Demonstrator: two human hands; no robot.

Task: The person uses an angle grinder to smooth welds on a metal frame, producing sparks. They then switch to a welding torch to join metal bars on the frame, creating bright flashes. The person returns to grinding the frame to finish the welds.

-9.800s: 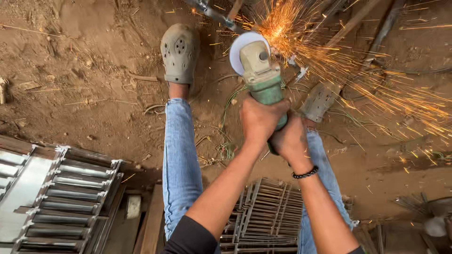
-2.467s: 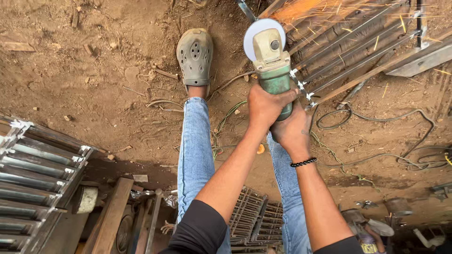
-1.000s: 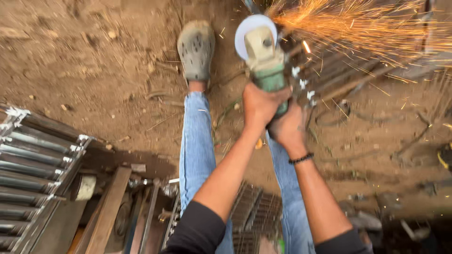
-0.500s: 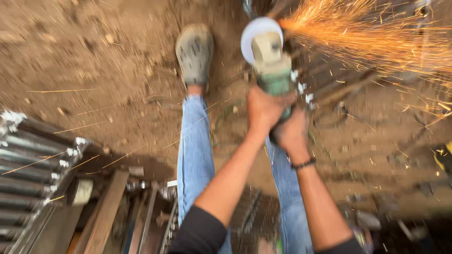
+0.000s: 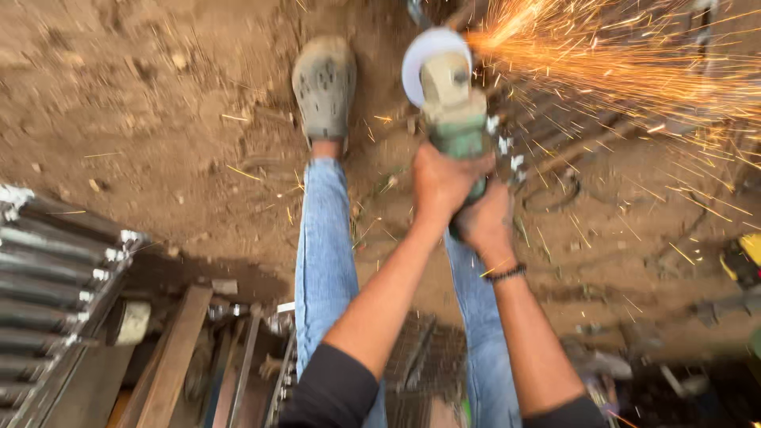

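Fingers of both hands wrapped tight around green angle grinder (image 5: 456,119), sparks (image 5: 618,55) over bare dirt ground (image 5: 143,119)

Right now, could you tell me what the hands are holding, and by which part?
Both hands grip an angle grinder by its green body: left hand forward, right hand behind it.

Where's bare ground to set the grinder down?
Bare dirt lies left of the clog, above the metal grille. Crowded: sparks and steel bars on the right; scrap around the legs. Both hands, left hand and right hand, grip the grinder.
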